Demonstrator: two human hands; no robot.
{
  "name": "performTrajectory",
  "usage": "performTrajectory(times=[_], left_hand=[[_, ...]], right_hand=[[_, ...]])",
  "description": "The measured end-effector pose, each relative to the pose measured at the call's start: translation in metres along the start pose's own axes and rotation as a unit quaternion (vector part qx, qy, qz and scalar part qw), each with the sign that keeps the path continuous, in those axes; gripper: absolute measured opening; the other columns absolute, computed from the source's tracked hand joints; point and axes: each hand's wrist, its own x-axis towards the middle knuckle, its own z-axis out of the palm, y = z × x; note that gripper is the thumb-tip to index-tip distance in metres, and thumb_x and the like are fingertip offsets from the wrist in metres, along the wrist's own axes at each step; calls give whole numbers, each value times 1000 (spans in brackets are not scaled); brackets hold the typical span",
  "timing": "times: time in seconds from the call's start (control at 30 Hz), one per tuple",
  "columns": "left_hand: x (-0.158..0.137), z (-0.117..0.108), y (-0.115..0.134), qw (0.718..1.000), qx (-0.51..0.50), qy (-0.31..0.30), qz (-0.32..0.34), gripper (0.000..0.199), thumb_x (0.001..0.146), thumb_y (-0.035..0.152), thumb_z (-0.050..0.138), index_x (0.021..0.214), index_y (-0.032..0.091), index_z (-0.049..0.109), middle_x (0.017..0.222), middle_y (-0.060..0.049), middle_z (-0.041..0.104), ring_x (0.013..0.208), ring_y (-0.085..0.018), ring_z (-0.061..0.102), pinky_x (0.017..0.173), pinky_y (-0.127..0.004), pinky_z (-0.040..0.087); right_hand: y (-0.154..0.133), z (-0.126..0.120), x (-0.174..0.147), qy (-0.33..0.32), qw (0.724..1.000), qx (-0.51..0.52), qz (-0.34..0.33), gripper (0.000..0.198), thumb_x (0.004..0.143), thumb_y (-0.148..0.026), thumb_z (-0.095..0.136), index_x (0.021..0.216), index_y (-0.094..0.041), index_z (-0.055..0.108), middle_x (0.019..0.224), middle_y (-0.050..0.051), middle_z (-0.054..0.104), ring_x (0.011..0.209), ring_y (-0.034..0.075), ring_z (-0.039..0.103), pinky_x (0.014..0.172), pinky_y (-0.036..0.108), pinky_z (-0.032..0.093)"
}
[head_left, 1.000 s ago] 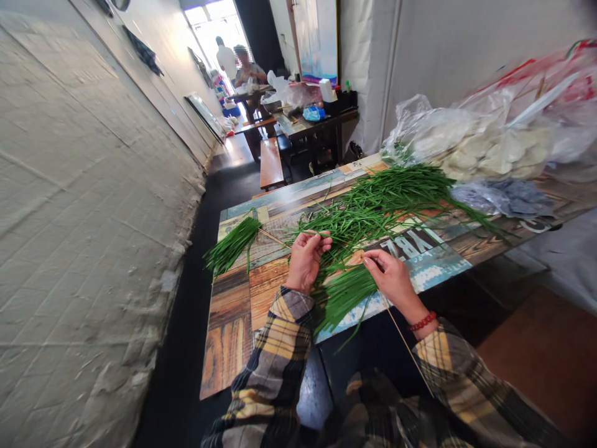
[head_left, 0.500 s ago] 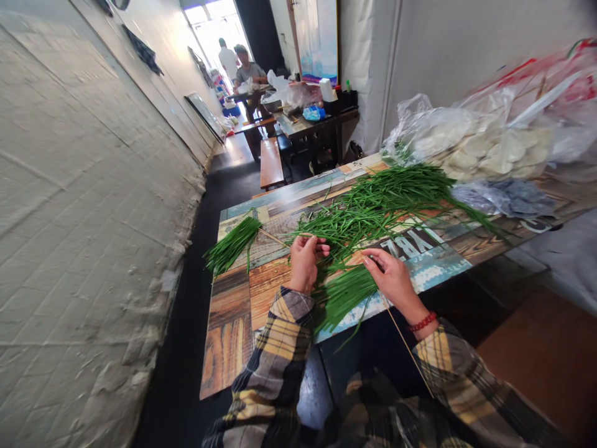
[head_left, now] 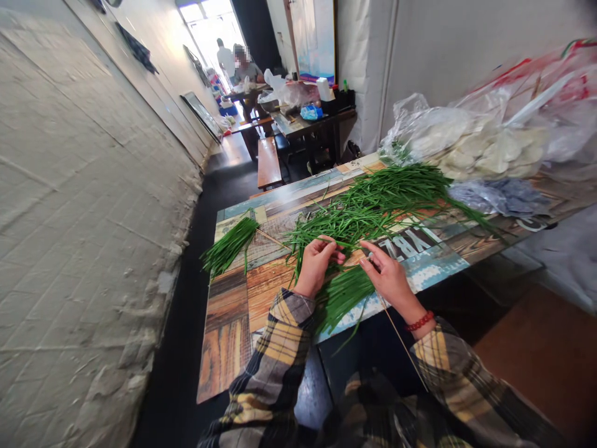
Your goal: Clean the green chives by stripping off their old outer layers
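Note:
My left hand (head_left: pixel 319 264) is closed in a pinch on a green garlic chive (head_left: pixel 351 246), whose end reaches toward my right hand. My right hand (head_left: pixel 387 277) is just to the right, its thumb and index finger apart near that end. Beneath both hands a bunch of chives (head_left: pixel 345 295) lies at the table's near edge. From under my right hand a thin stick (head_left: pixel 401 339) slants down past the edge. Beyond my hands spreads a loose pile of chives (head_left: pixel 387 193). Farther left lies a neat bunch of chives (head_left: pixel 230 246) with a thin stick (head_left: pixel 271 238) coming out of it.
The patchwork wood-pattern table (head_left: pixel 226 336) ends close to a whitewashed brick wall (head_left: pixel 93 218). Clear plastic bags (head_left: pixel 485 143) with pale round slices and a grey-blue cloth (head_left: pixel 506 198) occupy the right side. Behind are a bench (head_left: pixel 269 162), a cluttered table (head_left: pixel 298 127) and two people.
My left hand has moved right, toward my right hand, and a chive now shows between them. The right thumb and index finger have parted from their pinch.

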Motion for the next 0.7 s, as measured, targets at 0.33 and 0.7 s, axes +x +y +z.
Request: performTrajectory(times=[0.33, 0.7], left_hand=[[2, -4, -4, 999, -10, 39, -8, 27, 76, 39, 63, 74, 14, 53, 72, -3, 64, 51, -8, 57, 49, -19, 47], [-6, 3, 1, 978, 152, -141, 35, 22, 74, 24, 67, 94, 18, 72, 77, -3, 65, 61, -9, 52, 55, -19, 41]], right_hand=[[6, 2, 1, 24, 998, 50, 25, 26, 87, -40, 49, 91, -20, 65, 83, 6, 72, 74, 21, 67, 68, 32, 51], [2, -1, 2, 23, 997, 69, 19, 23, 88, -40, 48, 92, -23, 64, 83, 3, 71, 76, 21, 67, 69, 33, 51]])
